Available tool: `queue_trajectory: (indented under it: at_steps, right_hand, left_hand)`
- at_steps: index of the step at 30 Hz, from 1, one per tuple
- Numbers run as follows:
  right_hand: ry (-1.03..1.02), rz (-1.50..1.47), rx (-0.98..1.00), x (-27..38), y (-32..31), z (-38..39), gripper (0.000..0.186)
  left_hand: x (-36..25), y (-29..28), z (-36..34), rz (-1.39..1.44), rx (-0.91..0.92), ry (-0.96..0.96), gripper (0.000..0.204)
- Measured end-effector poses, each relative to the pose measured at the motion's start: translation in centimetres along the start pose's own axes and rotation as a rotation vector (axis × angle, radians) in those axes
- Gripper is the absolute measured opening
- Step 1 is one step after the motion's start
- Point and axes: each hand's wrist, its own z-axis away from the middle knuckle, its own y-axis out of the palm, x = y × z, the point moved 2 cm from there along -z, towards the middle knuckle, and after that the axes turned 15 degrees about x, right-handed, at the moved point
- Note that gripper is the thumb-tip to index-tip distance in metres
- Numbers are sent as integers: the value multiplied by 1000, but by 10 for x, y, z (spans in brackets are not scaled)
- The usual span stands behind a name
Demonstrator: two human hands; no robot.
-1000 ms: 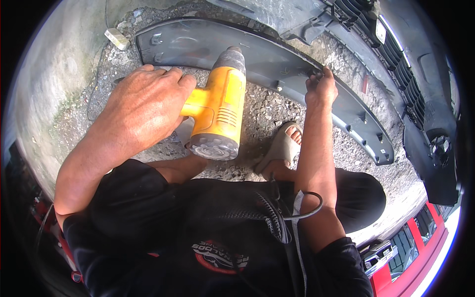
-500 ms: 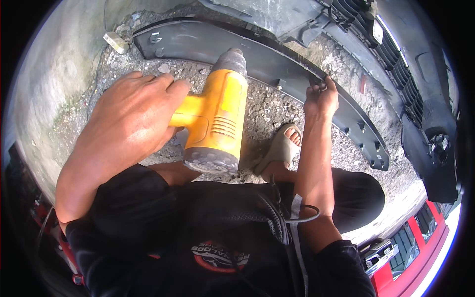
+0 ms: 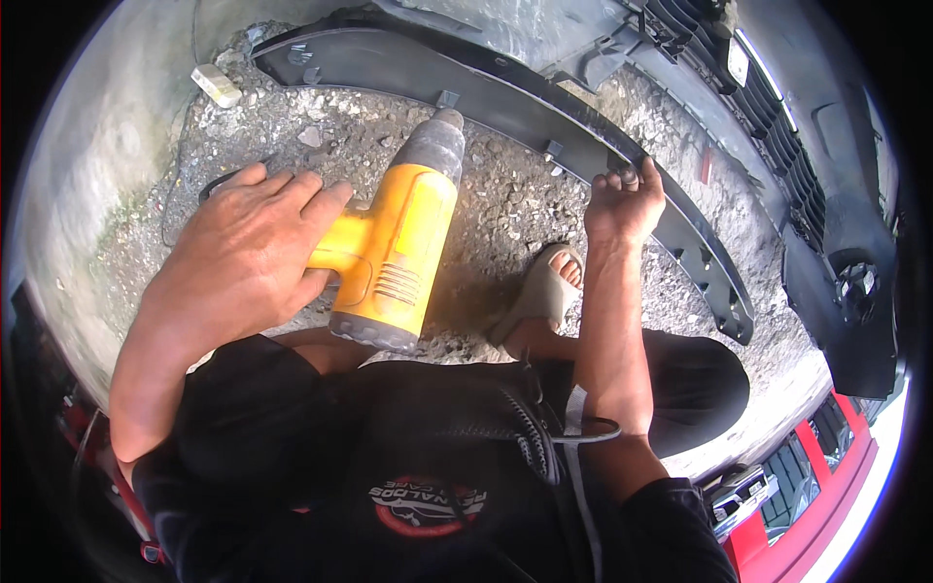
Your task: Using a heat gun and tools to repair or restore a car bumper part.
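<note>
My left hand (image 3: 238,257) is wrapped round the handle of a yellow heat gun (image 3: 400,243). Its grey nozzle points away from me, close to the near edge of a long, curved black plastic bumper trim (image 3: 389,66). With fingers closed, my right hand (image 3: 627,202) grips this trim by its edge, right of the middle. Small clips and tabs show along the trim's near side. The left fingertips partly hide a dark loop, perhaps the gun's cord.
Rough gravelly ground (image 3: 292,126) lies beneath the trim. A small pale block (image 3: 216,85) rests by the concrete wall (image 3: 107,126) on the left. On the right stand a large grey bumper (image 3: 836,155) with a black grille and a red part (image 3: 807,486). My sandalled foot (image 3: 549,291) is between my arms.
The heat gun has shifted left and slightly toward me with my left hand. The trim has tilted, so less of its inner face shows. My right hand keeps its hold, nearly in place.
</note>
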Motion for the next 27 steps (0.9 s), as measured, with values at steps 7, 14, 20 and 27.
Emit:
queue_trajectory:
  at_steps: [7, 14, 20, 27]
  right_hand:
    - [13, 82, -38, -1, 0, -2, 21]
    - [38, 116, -74, -1, 2, -16, 7]
    - [61, 231, -150, -9, 11, -27, 3]
    - [-199, 662, 88, -9, 16, -43, 17]
  left_hand:
    - [5, 4, 10, 10, -61, 67, 68]
    - [9, 0, 20, -2, -27, -4, 70]
    - [6, -8, 27, 21, 56, -29, 72]
    - [12, -4, 24, 31, 9, 31, 70]
